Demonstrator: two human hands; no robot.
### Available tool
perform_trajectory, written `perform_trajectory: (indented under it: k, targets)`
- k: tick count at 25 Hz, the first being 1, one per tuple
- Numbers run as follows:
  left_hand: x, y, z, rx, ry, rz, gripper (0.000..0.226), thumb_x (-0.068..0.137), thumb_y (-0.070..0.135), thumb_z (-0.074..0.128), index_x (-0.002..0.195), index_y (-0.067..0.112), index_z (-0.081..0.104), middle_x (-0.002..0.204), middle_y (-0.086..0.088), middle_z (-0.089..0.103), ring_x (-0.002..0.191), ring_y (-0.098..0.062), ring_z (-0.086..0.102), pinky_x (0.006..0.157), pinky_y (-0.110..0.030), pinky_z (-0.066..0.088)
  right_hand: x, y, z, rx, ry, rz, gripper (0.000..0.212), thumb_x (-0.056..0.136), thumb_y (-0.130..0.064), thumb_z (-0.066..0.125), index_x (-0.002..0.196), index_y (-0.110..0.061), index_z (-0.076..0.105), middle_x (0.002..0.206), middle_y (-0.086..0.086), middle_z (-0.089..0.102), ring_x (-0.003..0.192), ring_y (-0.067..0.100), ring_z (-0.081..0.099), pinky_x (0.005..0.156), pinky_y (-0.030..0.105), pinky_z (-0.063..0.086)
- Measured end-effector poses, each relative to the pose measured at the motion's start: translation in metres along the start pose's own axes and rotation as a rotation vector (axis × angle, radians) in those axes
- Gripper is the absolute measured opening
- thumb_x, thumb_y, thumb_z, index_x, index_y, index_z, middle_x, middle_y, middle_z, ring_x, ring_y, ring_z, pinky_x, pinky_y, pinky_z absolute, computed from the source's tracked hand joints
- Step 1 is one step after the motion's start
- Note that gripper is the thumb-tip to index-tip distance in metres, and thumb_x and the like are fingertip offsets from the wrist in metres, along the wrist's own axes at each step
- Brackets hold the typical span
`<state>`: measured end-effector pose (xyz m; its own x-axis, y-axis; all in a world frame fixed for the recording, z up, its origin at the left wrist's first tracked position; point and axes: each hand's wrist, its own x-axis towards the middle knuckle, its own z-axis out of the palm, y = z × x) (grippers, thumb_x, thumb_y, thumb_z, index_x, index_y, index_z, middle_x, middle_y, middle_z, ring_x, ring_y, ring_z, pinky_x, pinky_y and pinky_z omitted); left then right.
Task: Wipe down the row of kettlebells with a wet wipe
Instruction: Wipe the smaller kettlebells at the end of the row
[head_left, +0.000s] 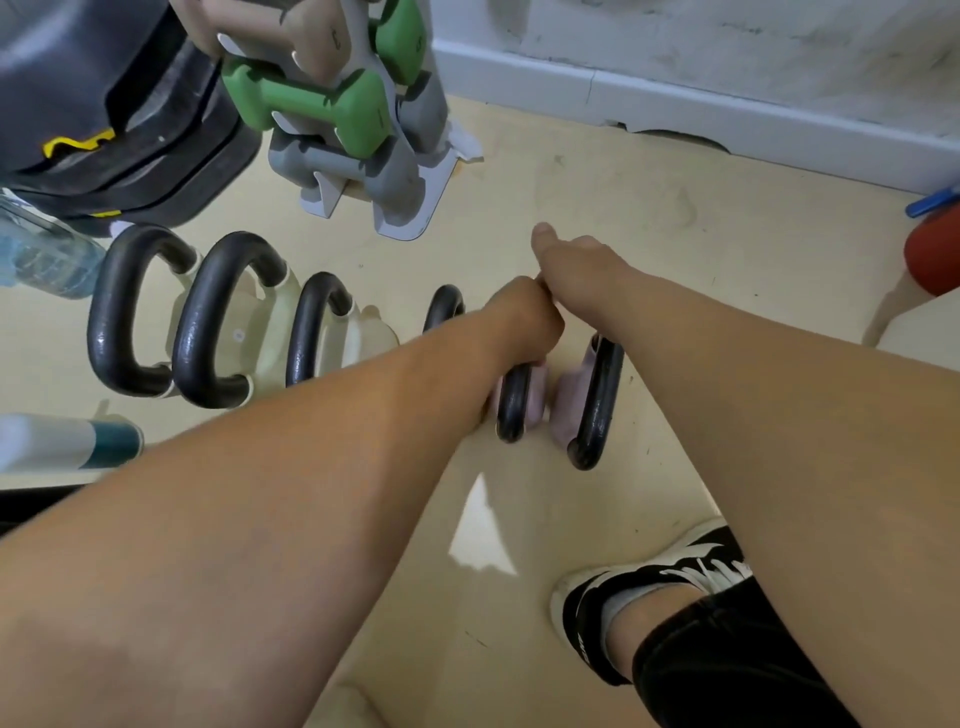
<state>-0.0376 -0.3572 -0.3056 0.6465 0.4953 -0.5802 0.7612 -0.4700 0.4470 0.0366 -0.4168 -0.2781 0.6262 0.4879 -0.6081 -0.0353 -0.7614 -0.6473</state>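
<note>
Reaching over pale kettlebells (218, 332) with black handles, left hand (524, 317) fisted, right hand (576, 260) grip unclear

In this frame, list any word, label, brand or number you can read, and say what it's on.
Nothing reads clearly.
Beige dumbbell, end face: an embossed mark, too blurred to read.
Green dumbbell, end face: a mark, also blurred.
Sock: white lettering, illegible.
Black weight plates: yellow marking, no readable characters.

We see kettlebell handles (117, 312) of glossy black coating, cream bodies (270, 332) smooth and matt, rubbery matt green dumbbells (306, 101), and a pale, scuffed, smooth floor (649, 218).
</note>
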Motion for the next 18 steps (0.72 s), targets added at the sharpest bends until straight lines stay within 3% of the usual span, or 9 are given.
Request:
perform_trajectory:
  k: [2,5,7,8,9,11,13,15,18]
  targets:
    - [-0.007,0.005,0.004,0.040,0.030,-0.011,0.046,0.096,0.007,0.047,0.140,-0.004,0.040,0.122,-0.021,0.061,0.106,-0.038,0.065,0.076,-0.040,0.053,0.000,0.004,0.000,0.027,0.005,0.001,0.063,0.097,-0.052,0.032,0.132,-0.007,0.060,0.138,0.009,0.059,0.123,0.029,0.055,0.096,0.037,0.039]
    - [-0.053,-0.030,0.048,0.011,0.317,0.119,0.078,0.098,0.017,0.051,0.159,0.011,0.003,0.137,-0.013,0.044,0.114,-0.031,0.055,0.083,-0.035,0.048,0.003,0.010,0.002,0.056,0.005,0.020,0.044,0.086,-0.032,0.047,0.106,-0.001,0.070,0.106,0.012,0.073,0.081,0.022,0.056,0.067,0.032,0.039]
    - [-0.107,-0.061,0.074,-0.096,0.318,0.253,0.077,0.100,0.010,0.044,0.159,0.014,-0.006,0.151,-0.010,0.032,0.127,-0.026,0.045,0.089,-0.020,0.040,0.002,0.011,0.002,0.000,0.001,0.012,0.022,0.082,-0.022,0.052,0.085,-0.004,0.063,0.072,0.011,0.057,0.068,0.024,0.039,0.057,0.032,0.030]
    - [-0.117,-0.074,0.082,-0.117,0.294,0.287,0.081,0.096,0.003,0.042,0.158,0.014,-0.009,0.152,-0.007,0.029,0.125,-0.026,0.047,0.086,-0.017,0.040,0.003,0.012,0.002,-0.046,-0.003,-0.003,0.011,0.081,-0.020,0.053,0.080,-0.010,0.059,0.067,0.008,0.046,0.069,0.023,0.035,0.056,0.032,0.027]
    - [-0.116,-0.083,0.084,-0.102,0.282,0.325,0.082,0.094,0.002,0.041,0.158,0.012,-0.009,0.151,-0.006,0.030,0.123,-0.027,0.051,0.084,-0.018,0.043,0.003,0.013,0.002,-0.073,-0.005,-0.023,0.011,0.081,-0.020,0.054,0.078,-0.011,0.059,0.067,0.007,0.043,0.070,0.023,0.034,0.057,0.032,0.027]
    - [-0.098,-0.076,0.072,-0.134,0.326,0.368,0.071,0.099,0.018,0.036,0.160,0.008,0.000,0.152,-0.011,0.034,0.123,-0.029,0.054,0.090,-0.030,0.051,0.003,0.011,0.000,-0.055,-0.008,-0.053,0.035,0.083,-0.028,0.053,0.087,0.003,0.068,0.074,0.010,0.061,0.070,0.024,0.043,0.060,0.032,0.033]
    - [-0.067,-0.049,0.050,-0.091,0.272,0.269,0.072,0.099,0.020,0.041,0.159,0.007,0.001,0.145,-0.019,0.040,0.118,-0.034,0.055,0.087,-0.039,0.050,0.002,0.011,-0.004,-0.005,-0.013,-0.042,0.046,0.091,-0.038,0.048,0.099,-0.003,0.076,0.095,0.005,0.077,0.079,0.021,0.058,0.066,0.029,0.039]
    - [-0.026,-0.016,0.023,0.092,0.136,0.072,0.078,0.095,0.012,0.049,0.157,0.005,0.002,0.144,-0.020,0.039,0.120,-0.034,0.054,0.089,-0.039,0.047,0.002,0.014,-0.006,0.052,-0.006,-0.019,0.053,0.097,-0.044,0.038,0.101,-0.009,0.078,0.100,0.000,0.076,0.092,0.019,0.062,0.070,0.025,0.040]
    - [0.003,0.022,0.002,0.445,-0.057,-0.036,0.048,0.096,0.010,0.042,0.144,0.011,0.040,0.140,-0.015,0.041,0.128,-0.033,0.045,0.098,-0.040,0.043,0.007,0.025,-0.004,0.023,0.138,0.004,0.067,0.100,-0.052,0.025,0.107,-0.004,0.071,0.106,0.008,0.071,0.098,0.028,0.062,0.084,0.032,0.044]
